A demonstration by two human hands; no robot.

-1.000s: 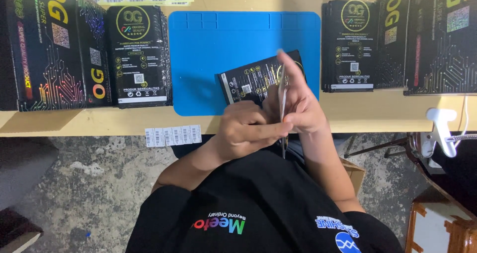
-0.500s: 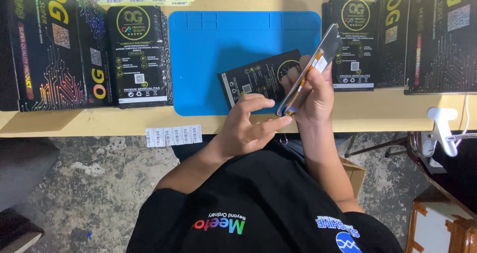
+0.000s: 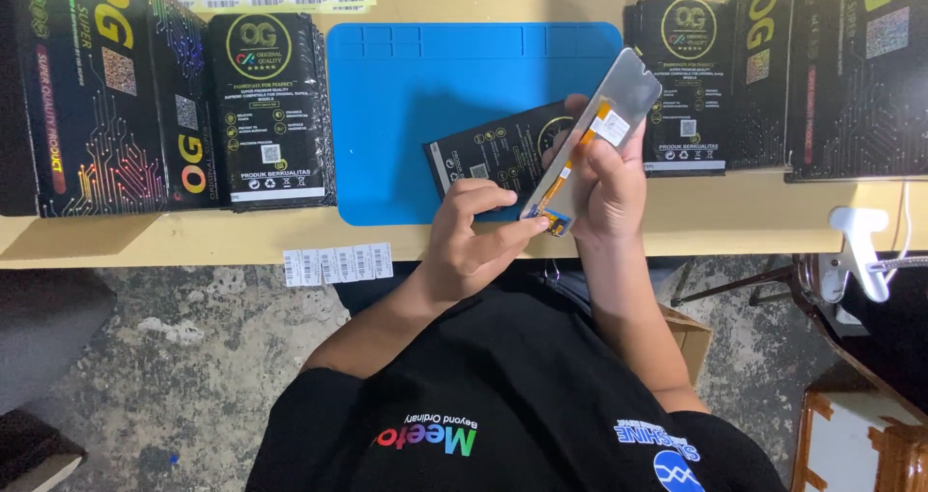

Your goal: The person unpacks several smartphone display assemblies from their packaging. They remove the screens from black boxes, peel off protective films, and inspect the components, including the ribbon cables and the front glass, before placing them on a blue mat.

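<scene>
Wooden table (image 3: 677, 226) spans upper half of frame. Blue mat (image 3: 416, 96) lies at top centre. Stacks of black boxes (image 3: 106, 96) fill upper left, and more black boxes (image 3: 822, 76) upper right. Black flat packet (image 3: 493, 149) lies on the mat's lower right part. Phone screen panel (image 3: 590, 139) is tilted above it, centre-right. Right hand (image 3: 609, 183) grips the panel's lower half. Left hand (image 3: 474, 241) pinches the panel's bottom end at the orange flex cable (image 3: 561, 178). Barcode sticker strip (image 3: 336, 263) hangs at table edge.
</scene>
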